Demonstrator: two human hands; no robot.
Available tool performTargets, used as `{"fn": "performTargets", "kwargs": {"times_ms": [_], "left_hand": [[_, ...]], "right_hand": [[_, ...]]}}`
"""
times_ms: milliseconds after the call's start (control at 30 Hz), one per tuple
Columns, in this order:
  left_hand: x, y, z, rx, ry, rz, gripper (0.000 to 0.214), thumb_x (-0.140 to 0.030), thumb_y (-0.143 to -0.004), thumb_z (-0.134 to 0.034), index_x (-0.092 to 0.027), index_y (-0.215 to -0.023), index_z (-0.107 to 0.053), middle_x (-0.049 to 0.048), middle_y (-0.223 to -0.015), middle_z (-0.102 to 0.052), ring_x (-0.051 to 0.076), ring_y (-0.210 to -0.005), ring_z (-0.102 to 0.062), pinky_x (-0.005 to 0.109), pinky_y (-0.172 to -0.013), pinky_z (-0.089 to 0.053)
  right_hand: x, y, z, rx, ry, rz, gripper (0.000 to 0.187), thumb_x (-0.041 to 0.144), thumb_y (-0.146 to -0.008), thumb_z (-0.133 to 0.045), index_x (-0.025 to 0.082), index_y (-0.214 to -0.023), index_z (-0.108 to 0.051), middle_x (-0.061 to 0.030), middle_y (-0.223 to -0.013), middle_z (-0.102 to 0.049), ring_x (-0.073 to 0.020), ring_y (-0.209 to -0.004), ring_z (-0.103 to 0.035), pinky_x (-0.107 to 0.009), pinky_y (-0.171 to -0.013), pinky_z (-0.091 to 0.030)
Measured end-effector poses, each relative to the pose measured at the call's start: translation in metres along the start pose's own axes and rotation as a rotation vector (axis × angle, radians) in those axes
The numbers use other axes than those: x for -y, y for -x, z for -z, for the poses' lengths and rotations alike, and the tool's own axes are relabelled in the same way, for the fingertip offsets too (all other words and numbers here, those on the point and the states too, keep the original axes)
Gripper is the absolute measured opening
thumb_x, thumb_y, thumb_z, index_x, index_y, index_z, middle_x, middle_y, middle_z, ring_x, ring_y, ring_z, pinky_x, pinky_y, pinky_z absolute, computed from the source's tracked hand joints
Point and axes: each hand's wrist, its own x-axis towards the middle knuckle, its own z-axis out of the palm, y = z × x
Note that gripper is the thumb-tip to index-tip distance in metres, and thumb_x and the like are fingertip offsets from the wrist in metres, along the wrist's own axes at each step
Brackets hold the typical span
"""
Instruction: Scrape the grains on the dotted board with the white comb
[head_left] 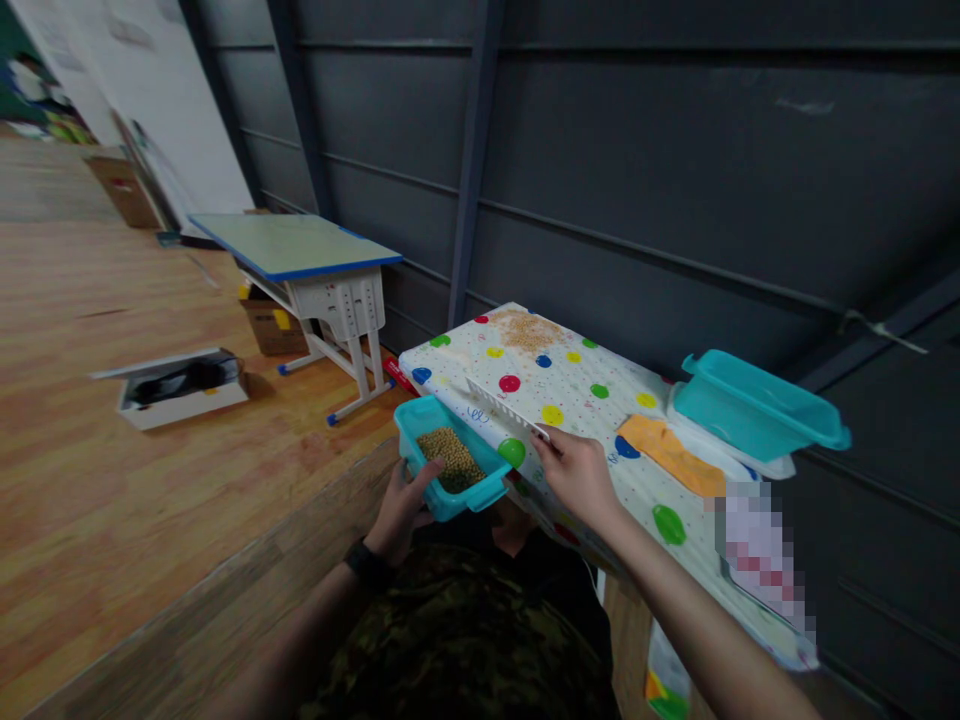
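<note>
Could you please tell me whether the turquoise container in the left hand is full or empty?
Partly filled: the turquoise container holds small tan grains, with bare inner wall showing above them.

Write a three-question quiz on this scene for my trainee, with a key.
1. How many teal bins are in view?
2. True or false: loose grains are scattered on the balloon-print tablecloth.
3. What is in the right hand? a) a metal spoon, b) a thin white strip, c) a glass jar

Key:
1. Two: one, with beans in it, held by the left hand; the other near the orange cloth.
2. True
3. b
</note>
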Motion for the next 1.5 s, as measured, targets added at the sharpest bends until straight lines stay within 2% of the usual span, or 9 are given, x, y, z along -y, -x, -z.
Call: {"fn": "performTargets", "kwargs": {"times_ms": [133,233,367,567,700,867,1067,1333,1500], "left_hand": [[-0.001,0.002,0.000,0.013,-0.032,-0.005,0.082,-0.060,-0.083,-0.090,-0.026,-0.151,-0.060,0.0179,-0.143,-0.077,0.033,-0.107,-0.082,0.038,-0.073,-0.069],[-0.002,0.006,0.000,0.020,-0.029,-0.001,0.077,-0.057,-0.087,-0.088,-0.027,-0.153,-0.060,0.0174,-0.144,-0.077,0.033,-0.109,-0.082,0.038,-0.074,-0.069],[-0.003,0.010,-0.003,0.025,-0.016,0.008,0.076,-0.053,-0.088,-0.088,-0.027,-0.154,-0.060,0.0182,-0.146,-0.076,0.035,-0.110,-0.082,0.042,-0.078,-0.070],[-0.004,0.012,-0.005,0.040,-0.015,0.063,0.082,-0.054,-0.084,-0.091,-0.024,-0.153,-0.059,0.0196,-0.144,-0.078,0.039,-0.116,-0.081,0.047,-0.083,-0.070],[-0.006,0.015,-0.006,0.056,0.010,0.081,0.081,-0.056,-0.079,-0.095,-0.025,-0.147,-0.063,0.0174,-0.145,-0.077,0.040,-0.121,-0.079,0.048,-0.085,-0.070],[-0.003,0.016,-0.006,0.046,-0.007,0.074,0.088,-0.060,-0.076,-0.095,-0.026,-0.149,-0.061,0.0165,-0.145,-0.077,0.039,-0.119,-0.079,0.047,-0.082,-0.070],[-0.002,0.016,-0.007,0.046,0.007,0.105,0.081,-0.053,-0.082,-0.092,-0.027,-0.151,-0.058,0.0164,-0.143,-0.078,0.036,-0.113,-0.081,0.045,-0.081,-0.070],[0.000,0.017,-0.008,0.068,-0.001,0.100,0.075,-0.052,-0.084,-0.089,-0.026,-0.148,-0.059,0.0164,-0.146,-0.076,0.035,-0.110,-0.082,0.044,-0.079,-0.070],[0.007,0.018,-0.010,0.037,0.010,0.104,0.070,-0.048,-0.088,-0.087,-0.026,-0.148,-0.059,0.0164,-0.145,-0.076,0.034,-0.108,-0.082,0.045,-0.078,-0.071]], "right_hand": [[-0.007,0.003,0.008,-0.056,-0.016,0.033,0.034,0.027,-0.104,-0.056,0.025,-0.115,-0.088,-0.0093,-0.107,-0.088,-0.0276,-0.089,-0.084,-0.032,-0.079,-0.060],[-0.028,-0.015,0.018,-0.089,0.102,-0.062,0.036,0.028,-0.103,-0.055,0.021,-0.115,-0.088,-0.0121,-0.100,-0.088,-0.0293,-0.086,-0.083,-0.032,-0.074,-0.055],[-0.056,-0.050,0.022,-0.043,0.306,-0.197,0.040,0.027,-0.104,-0.051,0.015,-0.118,-0.087,-0.0169,-0.093,-0.086,-0.0304,-0.081,-0.080,-0.032,-0.070,-0.047],[-0.071,-0.079,0.007,0.070,0.387,-0.186,0.043,0.022,-0.106,-0.049,0.016,-0.129,-0.084,-0.0154,-0.107,-0.087,-0.0277,-0.089,-0.081,-0.031,-0.076,-0.050],[-0.072,-0.075,-0.001,0.110,0.394,-0.152,0.044,0.022,-0.107,-0.049,0.018,-0.136,-0.082,-0.0139,-0.112,-0.087,-0.0277,-0.094,-0.082,-0.032,-0.081,-0.055],[-0.072,-0.067,-0.003,0.082,0.376,-0.086,0.044,0.021,-0.107,-0.053,0.023,-0.141,-0.080,-0.0100,-0.122,-0.086,-0.0268,-0.098,-0.084,-0.032,-0.086,-0.059],[-0.072,-0.061,-0.006,0.125,0.364,-0.056,0.044,0.014,-0.104,-0.055,0.021,-0.138,-0.081,-0.0097,-0.122,-0.086,-0.0269,-0.103,-0.084,-0.033,-0.091,-0.061],[-0.073,-0.041,-0.005,0.012,0.312,-0.042,0.041,0.017,-0.104,-0.056,0.019,-0.135,-0.083,-0.0107,-0.123,-0.085,-0.0274,-0.100,-0.085,-0.034,-0.093,-0.064],[-0.069,-0.025,-0.011,0.048,0.300,0.073,0.046,0.008,-0.095,-0.062,0.021,-0.133,-0.083,-0.0097,-0.124,-0.085,-0.0253,-0.100,-0.086,-0.032,-0.090,-0.066]]}}
